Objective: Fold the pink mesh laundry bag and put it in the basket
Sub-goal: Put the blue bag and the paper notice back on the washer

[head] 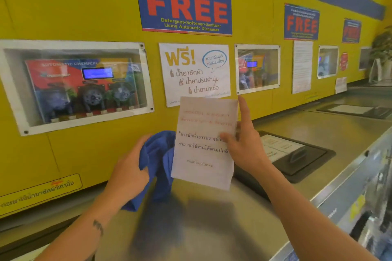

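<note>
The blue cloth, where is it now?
In the head view, the blue cloth is left of centre, gripped by the left hand, beside the paper sheet.

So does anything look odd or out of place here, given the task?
Yes. No pink mesh bag or basket is in view. The left hand grips a blue cloth, and the right hand holds a printed sheet above the steel machine top.

Cloth (pixel 157 161) left of paper sheet (pixel 203 144), both above machine top (pixel 212 229), wall (pixel 84 17) behind
</note>
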The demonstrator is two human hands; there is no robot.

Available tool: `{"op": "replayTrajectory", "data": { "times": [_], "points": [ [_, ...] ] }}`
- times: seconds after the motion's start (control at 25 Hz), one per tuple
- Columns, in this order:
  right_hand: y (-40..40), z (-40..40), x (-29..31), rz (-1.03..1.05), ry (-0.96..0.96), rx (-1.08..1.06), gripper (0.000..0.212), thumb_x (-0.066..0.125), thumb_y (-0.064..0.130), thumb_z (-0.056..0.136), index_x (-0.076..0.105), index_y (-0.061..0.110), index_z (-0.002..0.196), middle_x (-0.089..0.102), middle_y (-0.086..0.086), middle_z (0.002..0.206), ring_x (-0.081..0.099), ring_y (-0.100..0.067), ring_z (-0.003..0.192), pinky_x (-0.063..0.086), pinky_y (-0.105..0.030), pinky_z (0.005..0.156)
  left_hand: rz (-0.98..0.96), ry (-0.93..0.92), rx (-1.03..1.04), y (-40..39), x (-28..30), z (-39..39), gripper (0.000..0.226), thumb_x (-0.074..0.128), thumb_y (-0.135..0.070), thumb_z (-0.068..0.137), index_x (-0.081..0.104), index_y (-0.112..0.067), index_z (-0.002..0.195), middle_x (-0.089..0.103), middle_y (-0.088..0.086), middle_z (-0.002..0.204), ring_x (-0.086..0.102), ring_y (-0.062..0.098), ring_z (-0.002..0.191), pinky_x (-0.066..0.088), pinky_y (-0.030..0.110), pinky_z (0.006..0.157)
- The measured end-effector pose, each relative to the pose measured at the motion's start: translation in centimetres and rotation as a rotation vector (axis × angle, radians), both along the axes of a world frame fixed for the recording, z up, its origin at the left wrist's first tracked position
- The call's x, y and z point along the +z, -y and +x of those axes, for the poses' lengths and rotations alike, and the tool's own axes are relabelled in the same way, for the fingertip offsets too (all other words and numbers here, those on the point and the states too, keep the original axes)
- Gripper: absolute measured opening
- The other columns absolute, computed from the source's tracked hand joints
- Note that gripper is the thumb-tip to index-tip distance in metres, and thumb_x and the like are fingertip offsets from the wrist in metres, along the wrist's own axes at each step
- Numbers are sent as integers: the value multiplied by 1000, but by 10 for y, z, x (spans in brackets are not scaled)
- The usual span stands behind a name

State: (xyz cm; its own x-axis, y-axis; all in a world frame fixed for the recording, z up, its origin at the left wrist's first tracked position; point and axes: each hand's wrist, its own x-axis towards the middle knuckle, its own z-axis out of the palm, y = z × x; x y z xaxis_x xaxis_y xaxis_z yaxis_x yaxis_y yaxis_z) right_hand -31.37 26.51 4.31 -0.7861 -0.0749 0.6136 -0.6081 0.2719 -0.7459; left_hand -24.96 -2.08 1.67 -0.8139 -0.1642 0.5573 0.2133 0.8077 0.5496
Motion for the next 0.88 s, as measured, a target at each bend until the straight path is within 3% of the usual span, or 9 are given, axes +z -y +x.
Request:
{"op": "replayTrajectory", "data": {
  "times": [0.08,0.12,0.2,0.4,0.52,0.72,0.88],
  "points": [
    [16,-4,10,0,-31,107,90,60,6,94,10,55,149,56,5,131,64,-10,106,60,-20,67,-49,-54,12,16,15,16,88,51,9,83,28,-51,143,56,-3,133,54,25,117,47,28,78],
    [27,-7,14,6,-43,156,83,59,6,94,18,52,150,53,4,136,62,-17,112,62,-30,74,-90,-79,43,25,22,27,87,51,10,83,31,-50,143,50,-9,137,48,19,123,43,29,88],
    [51,-12,14,34,-70,203,68,59,9,95,33,42,148,50,3,138,59,-22,116,59,-45,86,-182,-131,137,39,31,52,80,52,10,82,41,-47,137,47,-16,133,45,13,123,38,28,93],
    [125,-5,6,57,-167,372,57,64,15,93,46,41,140,52,12,122,56,-11,106,57,-46,86,-264,-181,342,74,37,129,64,54,12,82,56,-32,129,54,-7,131,51,14,115,41,28,90],
    [178,20,9,31,-188,545,57,65,11,92,49,41,138,52,14,124,55,-11,110,57,-47,87,-324,-164,454,98,37,184,63,56,13,78,59,-24,128,55,-1,128,55,20,111,43,28,87],
    [277,86,20,43,-268,712,57,66,9,91,49,36,138,52,8,129,52,-15,113,53,-47,93,-374,-121,704,151,45,277,62,58,12,74,59,-19,128,53,5,133,56,29,109,50,42,85],
    [367,149,19,10,-228,793,57,64,7,92,46,39,136,46,10,130,47,-13,117,54,-47,95,-448,-69,875,214,43,356,58,61,10,72,63,-18,123,55,7,132,60,34,102,52,43,71]
  ]
}}
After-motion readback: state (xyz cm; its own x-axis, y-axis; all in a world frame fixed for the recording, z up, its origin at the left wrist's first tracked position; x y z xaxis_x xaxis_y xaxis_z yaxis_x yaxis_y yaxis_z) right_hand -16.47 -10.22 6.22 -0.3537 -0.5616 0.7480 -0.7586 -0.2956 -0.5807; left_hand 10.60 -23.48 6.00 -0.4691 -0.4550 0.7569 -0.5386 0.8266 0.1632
